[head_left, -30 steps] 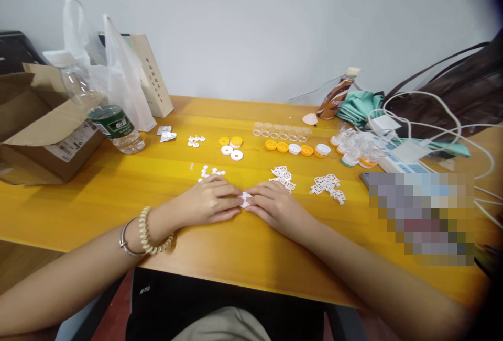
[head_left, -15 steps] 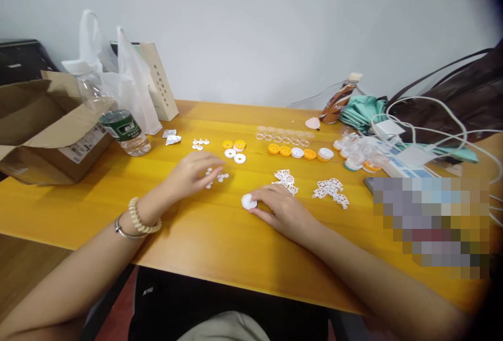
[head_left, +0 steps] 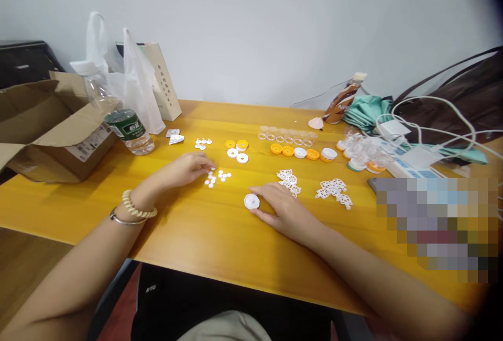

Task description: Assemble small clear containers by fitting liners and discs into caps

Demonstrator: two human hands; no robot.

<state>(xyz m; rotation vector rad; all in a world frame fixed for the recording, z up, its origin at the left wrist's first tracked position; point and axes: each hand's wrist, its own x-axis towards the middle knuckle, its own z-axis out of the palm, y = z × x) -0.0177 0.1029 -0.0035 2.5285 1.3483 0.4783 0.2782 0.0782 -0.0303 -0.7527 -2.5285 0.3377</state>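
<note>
My right hand (head_left: 283, 206) lies on the table with thumb and fingers around the edge of a white round cap-like piece (head_left: 252, 201), which rests flat. Its fingers are closed on that piece. To the left, my left hand (head_left: 188, 168) reaches over a group of small white discs (head_left: 224, 175), thumb and fingertips drawn together at a small white disc (head_left: 212, 168) on the group's near-left side. Behind the right hand are white openwork plastic pieces (head_left: 288, 181), with a second heap of openwork pieces (head_left: 334, 193) farther right.
White and orange rings (head_left: 232, 153) and small white stemmed parts (head_left: 203, 143) sit behind my left hand. Orange and white caps (head_left: 300, 153) line up before clear cups (head_left: 288, 135). A cardboard box (head_left: 84, 147) and water bottle (head_left: 131, 131) stand left; cables and a power strip (head_left: 412, 165) lie right.
My left hand has drawn back to the left, and its fingertips have come down to the small discs. My right hand stays at the white round piece, now less covered.
</note>
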